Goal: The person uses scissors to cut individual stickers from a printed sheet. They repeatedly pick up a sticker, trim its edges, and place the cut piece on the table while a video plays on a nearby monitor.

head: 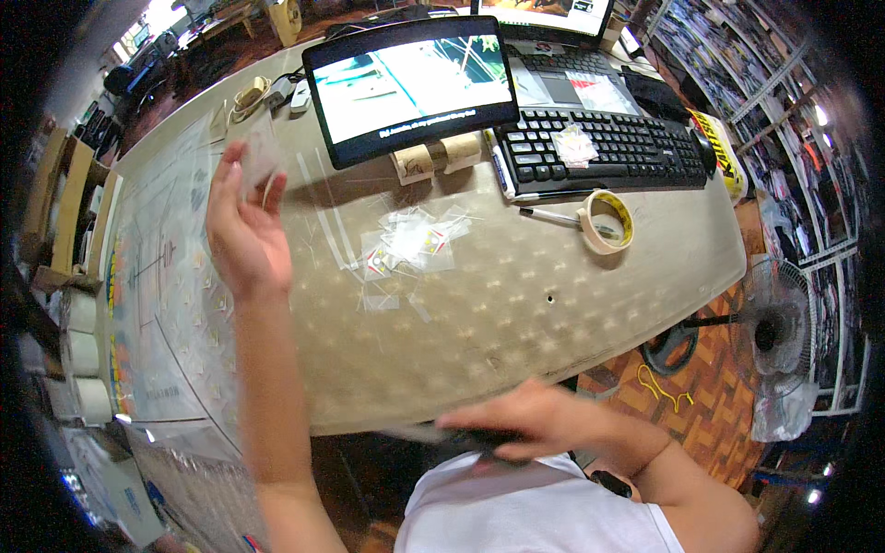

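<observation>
My left hand (250, 228) is raised over the left part of the table, its fingers around a thin translucent plastic piece (263, 153). My right hand (532, 418) is low at the table's near edge, in front of the white shirt; it is blurred and grips a dark object (487, 438) whose kind I cannot tell. Between the hands, farther in, lies a pile of small clear and white film pieces (408, 238), some with red, yellow and black marks. Thin clear strips (325, 211) lie left of the pile.
A tablet (415, 83) leans on cardboard rolls (435, 157). Right of it are a black keyboard (608, 152), a pen (550, 216) and a masking tape roll (586, 228). Plastic sheets (166, 297) cover the table's left side. A fan (771, 332) stands beyond the right edge.
</observation>
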Demonstrator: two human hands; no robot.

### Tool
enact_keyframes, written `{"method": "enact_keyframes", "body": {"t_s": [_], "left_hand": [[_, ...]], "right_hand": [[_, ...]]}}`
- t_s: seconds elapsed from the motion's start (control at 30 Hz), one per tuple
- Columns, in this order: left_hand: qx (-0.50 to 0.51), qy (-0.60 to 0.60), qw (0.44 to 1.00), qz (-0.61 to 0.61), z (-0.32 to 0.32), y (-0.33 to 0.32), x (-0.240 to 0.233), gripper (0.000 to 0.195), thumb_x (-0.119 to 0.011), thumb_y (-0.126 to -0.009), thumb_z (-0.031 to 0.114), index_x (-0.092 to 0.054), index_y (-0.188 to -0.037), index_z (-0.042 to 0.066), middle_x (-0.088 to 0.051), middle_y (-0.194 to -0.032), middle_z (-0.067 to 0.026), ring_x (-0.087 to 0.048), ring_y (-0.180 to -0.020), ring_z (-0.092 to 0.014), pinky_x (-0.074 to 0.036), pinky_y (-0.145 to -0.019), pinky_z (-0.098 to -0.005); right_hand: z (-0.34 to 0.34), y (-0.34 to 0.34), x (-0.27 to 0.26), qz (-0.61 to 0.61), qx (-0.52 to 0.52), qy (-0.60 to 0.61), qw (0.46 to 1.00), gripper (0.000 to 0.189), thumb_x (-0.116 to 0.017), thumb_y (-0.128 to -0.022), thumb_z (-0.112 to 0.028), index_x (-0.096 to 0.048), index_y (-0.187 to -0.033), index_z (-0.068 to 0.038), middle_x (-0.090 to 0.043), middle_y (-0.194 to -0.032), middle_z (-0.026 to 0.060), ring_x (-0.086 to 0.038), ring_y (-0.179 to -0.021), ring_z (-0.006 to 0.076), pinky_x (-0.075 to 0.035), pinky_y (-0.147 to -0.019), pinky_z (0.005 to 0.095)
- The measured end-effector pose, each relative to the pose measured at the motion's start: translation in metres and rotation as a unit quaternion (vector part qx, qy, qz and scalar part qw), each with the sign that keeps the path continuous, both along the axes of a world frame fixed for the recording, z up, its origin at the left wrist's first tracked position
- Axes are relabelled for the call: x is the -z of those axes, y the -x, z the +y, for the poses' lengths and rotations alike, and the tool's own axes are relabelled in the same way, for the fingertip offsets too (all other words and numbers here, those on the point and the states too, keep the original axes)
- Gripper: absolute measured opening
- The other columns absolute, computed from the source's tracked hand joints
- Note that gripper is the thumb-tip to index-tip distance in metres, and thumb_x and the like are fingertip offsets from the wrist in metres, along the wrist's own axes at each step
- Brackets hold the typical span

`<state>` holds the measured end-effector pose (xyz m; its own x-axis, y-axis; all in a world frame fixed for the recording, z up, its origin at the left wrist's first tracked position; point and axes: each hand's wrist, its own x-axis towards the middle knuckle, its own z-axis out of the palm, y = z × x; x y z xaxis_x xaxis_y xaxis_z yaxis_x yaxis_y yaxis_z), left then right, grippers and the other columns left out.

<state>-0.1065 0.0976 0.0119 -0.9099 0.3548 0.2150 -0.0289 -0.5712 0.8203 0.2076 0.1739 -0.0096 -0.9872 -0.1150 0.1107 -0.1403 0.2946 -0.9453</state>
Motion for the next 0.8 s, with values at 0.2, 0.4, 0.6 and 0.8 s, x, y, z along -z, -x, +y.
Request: {"method": "enact_keyframes", "body": {"t_s": [0.2, 0.4, 0.6, 0.8], "left_hand": [[0.006, -0.048, 0.998, -0.044, -0.008, 0.041, 0.019, 0.034, -0.053, -0.091, 0.020, -0.055, -0.119, 0.002, -0.060, -0.114, -0.0086, -0.059, -0.097, -0.019, -0.049, -0.084, -0.0295], [0.011, -0.067, 0.995, -0.074, -0.023, 0.047, 0.028, 0.034, -0.053, -0.091, 0.021, -0.055, -0.118, 0.000, -0.061, -0.111, -0.0091, -0.060, -0.093, -0.019, -0.050, -0.082, -0.0293], [0.015, -0.062, 0.995, -0.070, -0.022, 0.042, 0.028, 0.034, -0.052, -0.091, 0.020, -0.055, -0.118, -0.001, -0.061, -0.111, -0.0091, -0.060, -0.092, -0.018, -0.051, -0.081, -0.0280], [0.004, -0.062, 0.995, -0.073, -0.023, 0.041, 0.026, 0.035, -0.052, -0.091, 0.021, -0.055, -0.118, 0.000, -0.061, -0.111, -0.0085, -0.060, -0.092, -0.018, -0.051, -0.080, -0.0281]], "right_hand": [[-0.114, 0.023, 0.045, -0.009, -0.152, 0.177, 0.972, 0.069, -0.059, -0.080, -0.015, -0.031, -0.143, -0.015, -0.063, -0.102, 0.0200, -0.062, -0.081, 0.0395, -0.050, -0.075, 0.0460], [-0.144, 0.023, 0.041, 0.020, -0.230, 0.219, 0.948, 0.054, -0.051, -0.088, -0.027, -0.040, -0.137, -0.007, -0.060, -0.114, 0.0232, -0.062, -0.096, 0.0369, -0.050, -0.081, 0.0439], [-0.141, 0.030, 0.040, -0.053, -0.246, 0.175, 0.952, 0.064, -0.051, -0.087, -0.022, -0.026, -0.144, -0.007, -0.053, -0.126, 0.0211, -0.059, -0.100, 0.0382, -0.049, -0.084, 0.0431], [-0.155, 0.019, 0.049, 0.034, -0.253, 0.243, 0.936, 0.051, -0.050, -0.091, -0.031, -0.043, -0.134, -0.005, -0.060, -0.117, 0.0197, -0.061, -0.100, 0.0355, -0.051, -0.081, 0.0421]]}}
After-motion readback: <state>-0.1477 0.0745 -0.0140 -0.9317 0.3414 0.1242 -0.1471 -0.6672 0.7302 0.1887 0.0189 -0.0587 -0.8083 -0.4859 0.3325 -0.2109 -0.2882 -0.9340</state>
